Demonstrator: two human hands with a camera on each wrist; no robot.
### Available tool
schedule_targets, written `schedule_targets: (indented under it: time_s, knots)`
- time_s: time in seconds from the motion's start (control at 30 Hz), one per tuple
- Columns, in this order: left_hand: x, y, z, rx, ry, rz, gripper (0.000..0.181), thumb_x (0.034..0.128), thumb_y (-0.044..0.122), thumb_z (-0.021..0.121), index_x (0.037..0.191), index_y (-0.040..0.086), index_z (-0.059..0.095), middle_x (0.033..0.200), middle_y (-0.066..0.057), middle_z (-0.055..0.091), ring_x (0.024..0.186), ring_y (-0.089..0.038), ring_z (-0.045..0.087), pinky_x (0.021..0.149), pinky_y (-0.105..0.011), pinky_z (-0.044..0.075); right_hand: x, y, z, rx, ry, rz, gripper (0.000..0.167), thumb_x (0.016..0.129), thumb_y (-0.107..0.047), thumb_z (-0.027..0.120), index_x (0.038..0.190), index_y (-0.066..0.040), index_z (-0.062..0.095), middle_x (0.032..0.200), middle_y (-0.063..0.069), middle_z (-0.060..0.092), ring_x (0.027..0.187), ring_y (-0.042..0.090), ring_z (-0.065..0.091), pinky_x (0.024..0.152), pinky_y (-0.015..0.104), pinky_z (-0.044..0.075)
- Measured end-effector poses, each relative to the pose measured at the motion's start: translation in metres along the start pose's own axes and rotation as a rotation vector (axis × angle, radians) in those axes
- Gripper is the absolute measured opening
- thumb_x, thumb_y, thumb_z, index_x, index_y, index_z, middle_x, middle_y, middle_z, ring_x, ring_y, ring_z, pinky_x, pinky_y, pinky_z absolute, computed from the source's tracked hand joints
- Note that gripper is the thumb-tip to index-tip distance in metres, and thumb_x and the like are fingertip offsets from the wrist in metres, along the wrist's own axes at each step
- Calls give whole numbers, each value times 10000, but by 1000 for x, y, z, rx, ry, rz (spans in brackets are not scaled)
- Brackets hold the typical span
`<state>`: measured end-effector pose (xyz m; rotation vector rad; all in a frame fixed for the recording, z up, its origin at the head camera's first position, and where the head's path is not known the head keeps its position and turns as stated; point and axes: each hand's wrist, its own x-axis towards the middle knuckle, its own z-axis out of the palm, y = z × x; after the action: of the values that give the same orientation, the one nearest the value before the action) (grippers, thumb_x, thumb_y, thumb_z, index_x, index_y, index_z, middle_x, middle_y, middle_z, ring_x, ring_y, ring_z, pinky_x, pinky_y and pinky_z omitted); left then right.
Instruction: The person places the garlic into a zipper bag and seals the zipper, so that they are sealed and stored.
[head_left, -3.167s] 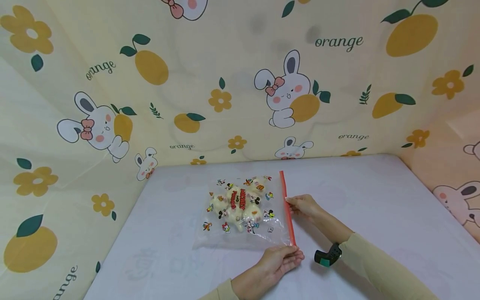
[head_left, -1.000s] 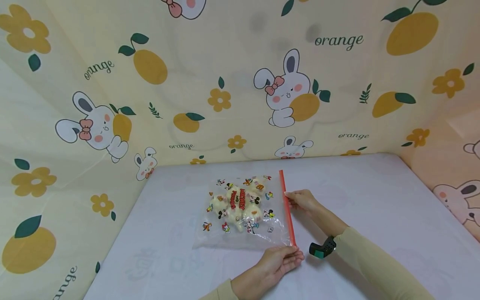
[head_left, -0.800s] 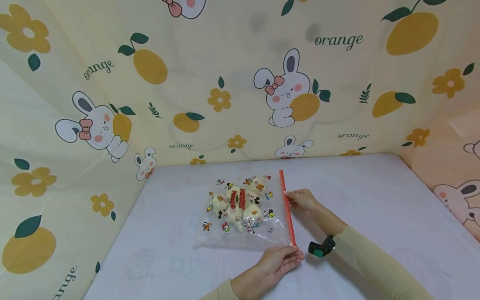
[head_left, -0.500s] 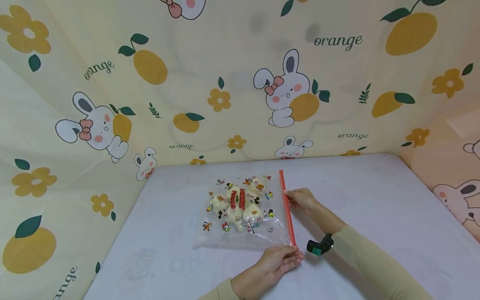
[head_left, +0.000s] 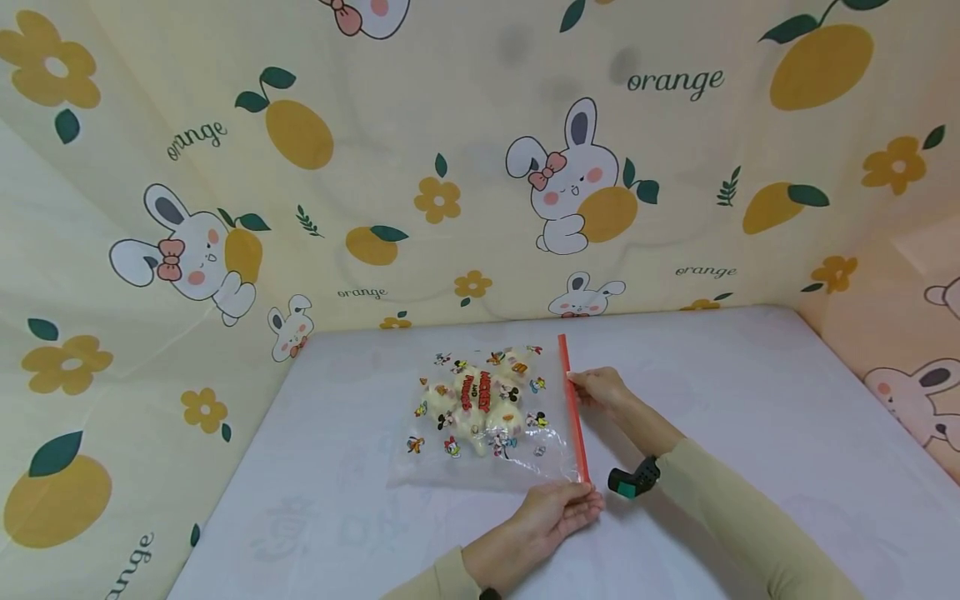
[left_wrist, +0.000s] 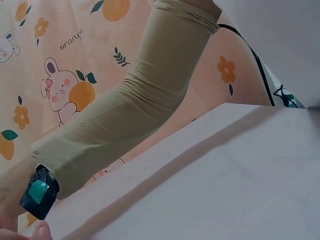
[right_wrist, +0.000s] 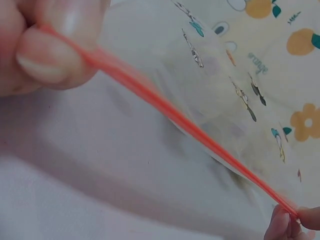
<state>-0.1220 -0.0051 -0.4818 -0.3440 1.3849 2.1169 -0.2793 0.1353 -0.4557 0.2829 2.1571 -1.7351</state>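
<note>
A clear zip bag [head_left: 480,467] with cartoon prints, red lettering and a red zip strip [head_left: 572,417] lies on the table, several pale cream lumps [head_left: 506,419] showing through it. With thumb and fingers, my left hand [head_left: 551,512] pinches the near end of the strip. Farther up the same strip, my right hand [head_left: 603,390] pinches it between thumb and forefinger. In the right wrist view, the strip [right_wrist: 170,110] runs taut between the right fingers [right_wrist: 50,55] and the left fingers [right_wrist: 280,225]. The left wrist view shows mostly the right sleeve [left_wrist: 125,110].
White cloth covers the table [head_left: 337,533]. A patterned curtain [head_left: 480,142] with rabbits and oranges stands behind and at both sides. A black wrist camera [head_left: 633,478] sits on the right wrist.
My right hand has slid a little along the strip toward its far end. In the last half second, both hands and the bag's zip edge have shifted slightly away from me.
</note>
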Motion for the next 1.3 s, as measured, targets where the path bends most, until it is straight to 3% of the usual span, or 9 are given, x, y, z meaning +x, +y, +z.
schedule_targets:
  time_s: [0.8, 1.3]
  knots:
    - [0, -2, 1, -8, -20, 38, 276, 926, 104, 593, 1128, -81, 632, 812, 0, 726, 793, -70, 695, 862, -246, 578, 11, -3, -2, 42, 4, 10, 424, 990, -209, 529, 1247, 128, 528, 723, -66, 575, 678, 47, 537, 635, 154, 498]
    - [-1, -2, 1, -19, -29, 54, 247, 926, 88, 583, 1105, -76, 632, 796, 6, 712, 788, -68, 690, 848, -236, 577, 16, -2, 0, 37, 46, 18, 451, 988, -239, 534, 1284, 101, 526, 815, -43, 585, 746, 70, 534, 671, 154, 480]
